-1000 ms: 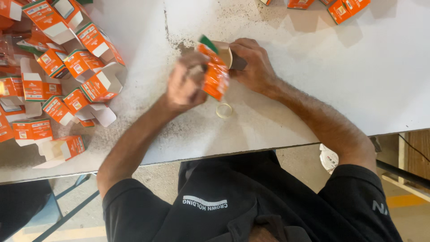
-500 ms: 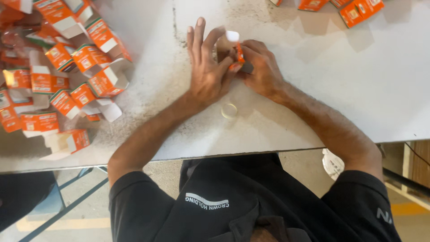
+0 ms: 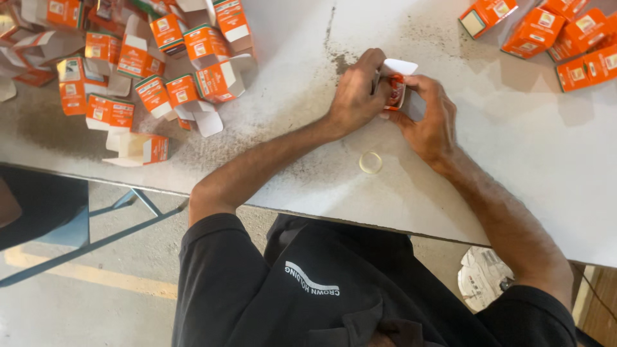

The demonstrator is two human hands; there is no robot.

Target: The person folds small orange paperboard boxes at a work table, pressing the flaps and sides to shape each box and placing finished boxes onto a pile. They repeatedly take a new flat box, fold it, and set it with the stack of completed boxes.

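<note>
Both hands meet over a small orange carton with a white flap standing open at its top, held just above the white table. My left hand curls its fingers over the carton's left side. My right hand grips the carton from the right and below. Most of the carton is hidden by my fingers.
A heap of open orange-and-white cartons lies at the table's left end. Several closed orange cartons sit at the top right. A small pale ring lies on the table near my wrists. The table's front edge runs just before my body.
My left hand, spread flat with fingers up half a second ago, has curled down onto the carton. The carton went from being held up and turned to held low between both hands.
</note>
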